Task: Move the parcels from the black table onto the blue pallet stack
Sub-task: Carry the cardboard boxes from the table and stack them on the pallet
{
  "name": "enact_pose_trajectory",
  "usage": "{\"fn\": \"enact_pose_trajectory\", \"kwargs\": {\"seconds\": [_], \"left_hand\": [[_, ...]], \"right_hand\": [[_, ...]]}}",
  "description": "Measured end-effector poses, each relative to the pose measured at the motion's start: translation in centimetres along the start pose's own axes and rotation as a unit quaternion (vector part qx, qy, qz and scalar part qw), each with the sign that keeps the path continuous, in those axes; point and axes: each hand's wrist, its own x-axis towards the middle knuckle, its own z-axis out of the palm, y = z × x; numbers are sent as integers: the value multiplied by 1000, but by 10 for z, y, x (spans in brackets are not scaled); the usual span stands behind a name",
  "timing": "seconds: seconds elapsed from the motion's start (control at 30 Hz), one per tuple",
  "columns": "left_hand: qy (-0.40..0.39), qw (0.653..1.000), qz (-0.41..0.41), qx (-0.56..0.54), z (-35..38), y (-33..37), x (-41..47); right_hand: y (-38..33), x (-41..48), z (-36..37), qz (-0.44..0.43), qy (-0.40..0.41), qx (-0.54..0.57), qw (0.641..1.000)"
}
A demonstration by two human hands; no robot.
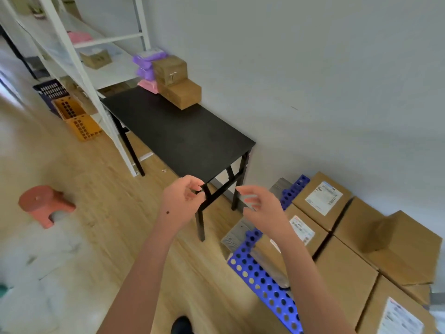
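Black table (pixel 183 131) carries brown boxes (pixel 180 92) and purple bags (pixel 144 66) at its far end; blue pallet stack (pixel 265 283) carries cartons (pixel 344 278)

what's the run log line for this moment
left hand empty | right hand empty | parcels on black table far end | blue pallet stack part loaded

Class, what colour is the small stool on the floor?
The stool is reddish-pink; head view.

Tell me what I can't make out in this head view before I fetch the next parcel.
Purple mailers: head view, partly hidden behind the upper brown box; count unclear.
Pink mailer: partly hidden by the lower brown box.
Blue pallet stack: covered by cartons, cut off by the bottom edge.
Carton labels: too blurred to read.
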Motion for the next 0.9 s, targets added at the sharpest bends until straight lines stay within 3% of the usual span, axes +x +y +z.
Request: {"fn": "enact_pose_trajectory", "kwargs": {"seconds": [0.53,0.9], "left_hand": [[2,996,-49,-71,-93,-86,69],[-3,999,-33,-13,-131,-103,196]], "right_hand": [[-73,105,107,-19,-35,-32,999],[-105,232,135,-13,-44,-20,999]]}}
